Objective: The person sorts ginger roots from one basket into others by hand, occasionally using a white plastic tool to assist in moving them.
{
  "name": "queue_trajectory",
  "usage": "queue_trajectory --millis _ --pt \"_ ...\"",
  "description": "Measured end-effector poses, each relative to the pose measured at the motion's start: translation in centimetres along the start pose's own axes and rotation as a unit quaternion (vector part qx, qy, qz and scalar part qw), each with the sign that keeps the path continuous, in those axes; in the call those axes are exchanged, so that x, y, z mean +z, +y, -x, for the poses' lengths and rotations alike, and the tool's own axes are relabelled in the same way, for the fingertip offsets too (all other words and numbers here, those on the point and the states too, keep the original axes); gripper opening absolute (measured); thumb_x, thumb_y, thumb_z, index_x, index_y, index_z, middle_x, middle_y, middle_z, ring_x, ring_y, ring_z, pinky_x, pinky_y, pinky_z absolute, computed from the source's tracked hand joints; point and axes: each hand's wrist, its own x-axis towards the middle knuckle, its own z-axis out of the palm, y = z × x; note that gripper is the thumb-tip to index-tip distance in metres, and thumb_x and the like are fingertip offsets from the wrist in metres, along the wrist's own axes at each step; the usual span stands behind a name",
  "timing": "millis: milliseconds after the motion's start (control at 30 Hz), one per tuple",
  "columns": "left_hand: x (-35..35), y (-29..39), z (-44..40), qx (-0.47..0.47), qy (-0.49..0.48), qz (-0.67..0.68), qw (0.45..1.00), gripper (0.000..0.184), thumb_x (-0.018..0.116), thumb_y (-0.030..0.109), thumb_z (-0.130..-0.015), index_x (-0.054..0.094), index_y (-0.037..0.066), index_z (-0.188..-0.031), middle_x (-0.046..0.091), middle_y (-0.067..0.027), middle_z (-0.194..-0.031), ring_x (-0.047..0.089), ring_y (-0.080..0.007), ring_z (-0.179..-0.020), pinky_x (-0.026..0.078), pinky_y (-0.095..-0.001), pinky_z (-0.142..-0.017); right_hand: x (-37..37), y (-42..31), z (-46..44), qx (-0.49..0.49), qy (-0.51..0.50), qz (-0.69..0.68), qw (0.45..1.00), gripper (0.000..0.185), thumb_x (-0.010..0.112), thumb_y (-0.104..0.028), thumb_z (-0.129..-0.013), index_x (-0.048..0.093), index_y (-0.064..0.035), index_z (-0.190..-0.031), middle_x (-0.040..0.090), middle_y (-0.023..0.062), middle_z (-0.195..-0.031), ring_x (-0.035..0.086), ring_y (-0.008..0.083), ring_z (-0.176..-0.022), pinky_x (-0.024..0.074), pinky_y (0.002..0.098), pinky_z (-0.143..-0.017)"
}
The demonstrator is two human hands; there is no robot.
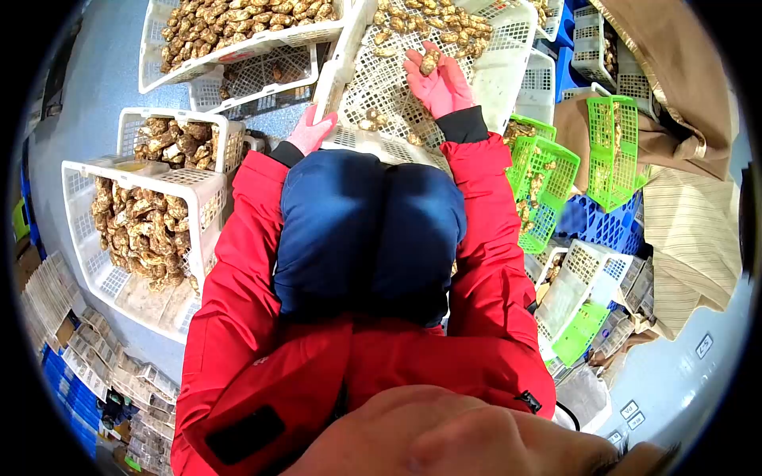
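Note:
My right hand (444,86), in a pink glove, is palm up over a white plastic crate (506,67), with a brown-and-cream mushroom (429,62) held at its fingers. My left hand (311,132), also gloved in pink, is at the crate's left wall with its thumb showing; its other fingers are partly hidden by the wall. Inside the crate, several mushrooms (444,22) lie towards the far end. A few small mushrooms (373,120) rest near the close end, by my knees.
Crates of mushrooms stand to the left, one at the far left (147,75) and one nearer (202,190). Green baskets (544,178) holding smaller pieces are on the right, near a blue pallet (607,226). Brown cloth (675,71) hangs at the far right.

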Motion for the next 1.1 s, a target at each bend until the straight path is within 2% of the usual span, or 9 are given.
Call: queue_trajectory --millis 100,267,533,633,700,833,867,1000,1100 --pt "-0.2 -0.4 -0.3 0.008 -0.004 -0.019 1.000 0.058 0.064 0.023 -0.075 0.037 0.000 -0.121 0.050 -0.0060 -0.107 0.047 -0.0134 -0.096 0.039 -0.0260 -0.083 0.0 0.1 0.2 -0.055 0.065 0.220 0.972 0.055 0.056 -0.017 -0.082 0.028 -0.0042 -0.127 0.039 0.0216 -0.121 0.047 0.0271 -0.105 0.0427 0.0335 -0.088" --pt "-0.5 -1.0 -0.3 -0.001 0.009 -0.007 1.000 0.056 0.063 0.020 -0.076 0.037 0.001 -0.121 0.051 -0.0069 -0.106 0.048 -0.0135 -0.098 0.039 -0.0263 -0.084 0.7 0.6 0.1 -0.035 0.153 0.447 0.881 0.056 0.055 -0.005 -0.080 0.029 -0.0034 -0.129 0.057 0.0145 -0.101 0.059 0.0143 -0.074 0.0410 0.0174 -0.049" --pt "-0.3 -1.1 -0.4 -0.021 0.011 0.048 0.999 0.058 0.062 0.013 -0.077 0.031 0.001 -0.125 0.050 -0.0093 -0.111 0.047 -0.0155 -0.102 0.039 -0.0280 -0.087 1.9 1.3 0.1 -0.063 0.182 0.544 0.816 0.049 0.052 -0.001 -0.078 0.038 -0.0048 -0.125 0.057 0.0084 -0.100 0.058 0.0108 -0.065 0.0396 0.0188 -0.047" --pt "-0.3 -1.4 -0.2 -0.012 0.016 0.095 0.995 0.059 0.062 0.013 -0.076 0.030 0.001 -0.125 0.049 -0.0101 -0.112 0.047 -0.0162 -0.102 0.038 -0.0281 -0.088 -1.8 0.2 -1.4 -0.121 0.150 0.682 0.705 0.049 0.052 -0.002 -0.079 0.036 -0.0022 -0.125 0.057 0.0115 -0.101 0.059 0.0141 -0.072 0.0443 0.0202 -0.054" --pt "-0.6 -2.0 -0.6 0.001 0.009 0.087 0.996 0.058 0.062 0.013 -0.076 0.031 0.001 -0.124 0.049 -0.0096 -0.111 0.047 -0.0158 -0.101 0.038 -0.0277 -0.087 -1.5 -0.8 -2.8 -0.061 0.229 0.512 0.825 0.051 0.054 -0.009 -0.082 0.032 -0.0003 -0.127 0.055 0.0170 -0.103 0.058 0.0207 -0.085 0.0482 0.0278 -0.070" --pt "0.0 0.4 0.3 0.006 -0.011 -0.027 1.000 0.057 0.062 0.017 -0.077 0.033 -0.001 -0.122 0.051 -0.0075 -0.106 0.049 -0.0128 -0.095 0.040 -0.0261 -0.082 6.6 -0.8 -8.0 -0.171 0.002 0.417 0.893 0.053 0.054 -0.009 -0.079 0.032 -0.0037 -0.127 0.055 0.0108 -0.101 0.057 0.0171 -0.084 0.0487 0.0281 -0.071" --pt "0.1 -0.5 0.1 -0.006 0.027 0.006 1.000 0.054 0.062 0.018 -0.076 0.036 -0.001 -0.119 0.052 -0.0068 -0.103 0.050 -0.0117 -0.090 0.042 -0.0247 -0.078 4.6 -1.7 -9.7 -0.127 0.019 0.481 0.867 0.056 0.059 -0.012 -0.076 0.035 -0.0048 -0.126 0.055 0.0119 -0.103 0.056 0.0152 -0.088 0.0481 0.0278 -0.073" --pt "0.0 -1.0 -0.3 0.054 0.033 -0.048 0.997 0.049 0.061 0.026 -0.077 0.043 -0.002 -0.113 0.052 -0.0083 -0.095 0.047 -0.0121 -0.084 0.041 -0.0257 -0.073 -4.1 1.0 -11.8 0.013 0.142 0.926 0.351 0.041 0.049 -0.034 -0.080 0.048 -0.0174 -0.117 0.058 0.0095 -0.102 0.055 0.0265 -0.093 0.0412 0.0336 -0.085" --pt "0.9 0.7 0.4 0.033 0.037 -0.077 0.996 0.048 0.059 0.028 -0.079 0.043 -0.002 -0.112 0.051 -0.0099 -0.097 0.046 -0.0155 -0.090 0.039 -0.0281 -0.079 -7.8 3.5 -11.6 0.046 0.080 0.978 0.188 0.033 0.041 -0.026 -0.085 0.046 -0.0224 -0.117 0.056 0.0082 -0.105 0.054 0.0272 -0.093 0.0426 0.0376 -0.082"
